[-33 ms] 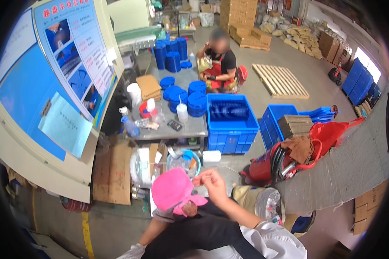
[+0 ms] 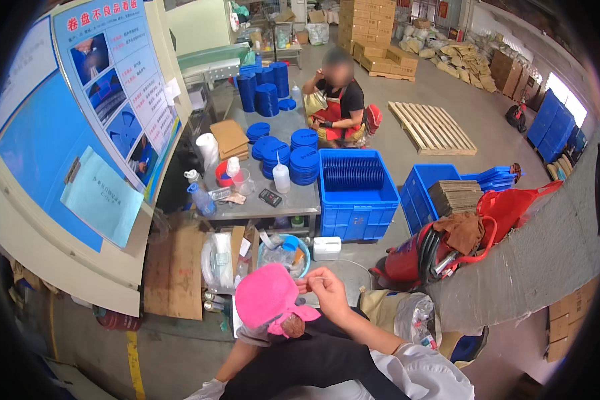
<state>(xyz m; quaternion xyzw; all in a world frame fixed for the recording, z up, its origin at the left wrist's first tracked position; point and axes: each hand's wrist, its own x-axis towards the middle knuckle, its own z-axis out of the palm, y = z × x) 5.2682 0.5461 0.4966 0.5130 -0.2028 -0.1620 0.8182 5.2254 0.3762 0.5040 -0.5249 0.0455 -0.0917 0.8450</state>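
A rounded pink cloth headscarf (image 2: 265, 297), tied in a knot with a brown bunch below it, fills the lower middle and covers most of my left hand (image 2: 303, 285). Only a few fingertips of that hand show past the cloth's right edge, and their grip is hidden. Just right of them, my right hand (image 2: 329, 293) is closed in a pinch. A thin pale strand seems to run from its fingertips toward the left ones, too fine to name. Beyond the hands, a light blue basin (image 2: 305, 265) holds clear plastic scraps.
Blue discs (image 2: 304, 163) are stacked on a metal table (image 2: 247, 212) with bottles. A blue crate (image 2: 357, 217) of discs stands right of it. Across the table sits a co-worker (image 2: 340, 107) in a red apron. A red fire extinguisher (image 2: 407, 259) leans near a grey slab (image 2: 507, 280).
The view has shifted slightly. My right hand sits a little lower beside the pink cloth, still pinched. Nothing else has visibly changed.
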